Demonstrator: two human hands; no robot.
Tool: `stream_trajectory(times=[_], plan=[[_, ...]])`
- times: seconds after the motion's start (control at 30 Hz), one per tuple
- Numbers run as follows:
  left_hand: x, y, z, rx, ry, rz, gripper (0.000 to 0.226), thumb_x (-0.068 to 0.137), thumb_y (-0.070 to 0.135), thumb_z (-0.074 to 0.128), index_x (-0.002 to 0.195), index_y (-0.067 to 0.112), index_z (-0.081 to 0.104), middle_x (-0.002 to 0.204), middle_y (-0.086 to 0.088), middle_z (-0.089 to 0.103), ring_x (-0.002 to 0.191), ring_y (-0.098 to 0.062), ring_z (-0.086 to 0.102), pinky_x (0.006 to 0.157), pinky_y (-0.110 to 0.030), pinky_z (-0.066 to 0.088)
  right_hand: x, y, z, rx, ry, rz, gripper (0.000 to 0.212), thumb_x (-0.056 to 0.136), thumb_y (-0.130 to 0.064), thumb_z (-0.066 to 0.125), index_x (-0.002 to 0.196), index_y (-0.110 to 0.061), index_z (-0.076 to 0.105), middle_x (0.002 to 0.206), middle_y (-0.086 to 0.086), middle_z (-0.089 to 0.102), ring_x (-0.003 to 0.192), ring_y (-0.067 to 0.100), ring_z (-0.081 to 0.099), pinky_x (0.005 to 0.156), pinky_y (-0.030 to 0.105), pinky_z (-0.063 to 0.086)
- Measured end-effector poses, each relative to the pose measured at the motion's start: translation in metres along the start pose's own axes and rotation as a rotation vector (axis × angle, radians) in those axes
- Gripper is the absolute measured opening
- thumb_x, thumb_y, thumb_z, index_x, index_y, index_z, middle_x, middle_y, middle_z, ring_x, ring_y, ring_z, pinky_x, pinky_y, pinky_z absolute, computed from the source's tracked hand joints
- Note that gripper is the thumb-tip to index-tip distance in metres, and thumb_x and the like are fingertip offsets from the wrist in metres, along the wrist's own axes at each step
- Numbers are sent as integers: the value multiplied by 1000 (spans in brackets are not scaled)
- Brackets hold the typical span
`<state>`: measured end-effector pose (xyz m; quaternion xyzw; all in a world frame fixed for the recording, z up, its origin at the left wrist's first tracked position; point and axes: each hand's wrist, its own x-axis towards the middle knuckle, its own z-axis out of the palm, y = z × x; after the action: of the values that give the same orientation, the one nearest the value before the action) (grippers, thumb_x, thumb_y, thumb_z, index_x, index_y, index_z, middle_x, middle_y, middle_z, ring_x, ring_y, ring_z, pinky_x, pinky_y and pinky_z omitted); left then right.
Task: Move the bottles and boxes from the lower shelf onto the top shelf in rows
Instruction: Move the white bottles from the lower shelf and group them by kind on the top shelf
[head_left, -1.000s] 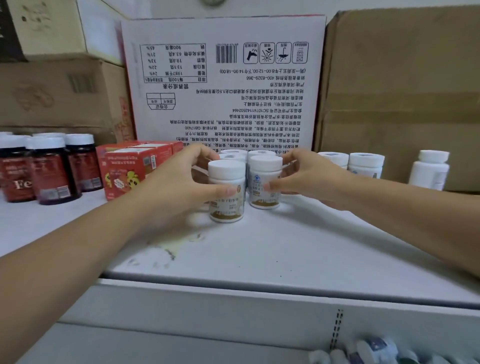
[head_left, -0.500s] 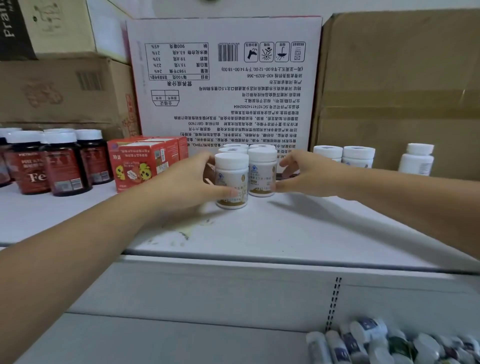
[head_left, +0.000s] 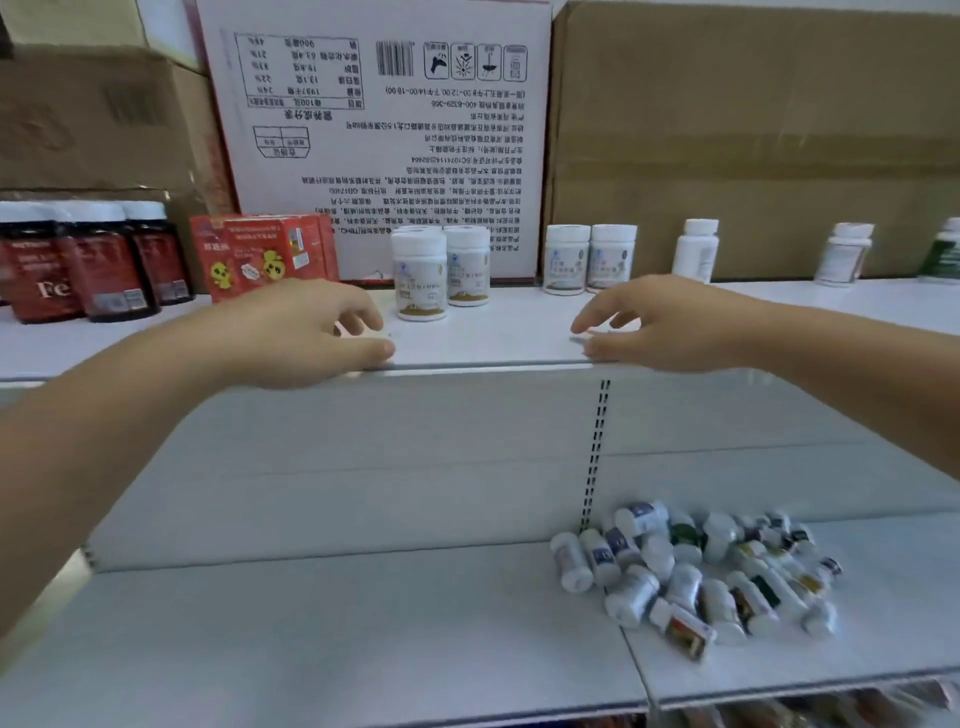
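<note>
Both hands hang over the front edge of the white metal top shelf (head_left: 493, 340), and neither holds anything. The left hand (head_left: 306, 332) is palm down, its fingers loosely bent and the thumb stretched toward the middle. The right hand (head_left: 670, 325) mirrors it, fingers spread and curved downward with the tips close to the shelf surface; whether they touch it I cannot tell.

Between the hands and a little further back stand two white plastic bottles with white caps and gold-banded labels (head_left: 420, 275). They are upright and touching side by side, and more white caps show just behind them. To their right, apart from them, a second pair of white bottles (head_left: 589, 257) stands upright against each other. Further right come a lone slim white bottle (head_left: 695, 250) and a blurred pale bottle (head_left: 844, 253).

Left of the hands sit red cardboard boxes with yellow cartoon figures (head_left: 262, 260), and beside those a group of dark red bottles with white caps (head_left: 93, 262). Behind everything stand a white carton printed with upside-down text (head_left: 374, 135) and brown cardboard boxes (head_left: 753, 135).

Below, on the grey lower shelf (head_left: 337, 623), a heap of small white bottles (head_left: 696, 571) lies toward the right, the bottles on their sides and well apart from both hands.
</note>
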<state>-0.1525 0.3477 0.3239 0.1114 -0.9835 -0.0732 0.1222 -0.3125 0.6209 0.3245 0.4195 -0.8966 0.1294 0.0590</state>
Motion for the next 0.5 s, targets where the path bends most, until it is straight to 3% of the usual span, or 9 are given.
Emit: stream_trajectory(times=[0.2,0.33,0.5], plan=[[-50,47,22,77,147,287,31,83,54,55,104,32,59,94,15,58,75,2,50,67,-29,41,-78,-5,-3,106,86,70,14,88,-38,63,101,-39,65,106,-12,65,101,9,61,93,33,50],[-65,66,63,128,20,366,38,85,55,54,112,29,60,96,12,59,71,-4,48,73,-30,44,-128,3,6,155,52,153,19,89,-37,63,107,-33,68,100,-10,65,95,7,61,88,31,50],[-59,79,125,142,-154,317,39,90,54,53,120,29,57,108,10,60,86,-12,51,82,-31,47,-168,34,44,159,-94,239,22,93,-37,59,114,-31,63,102,-12,65,93,2,61,84,24,50]])
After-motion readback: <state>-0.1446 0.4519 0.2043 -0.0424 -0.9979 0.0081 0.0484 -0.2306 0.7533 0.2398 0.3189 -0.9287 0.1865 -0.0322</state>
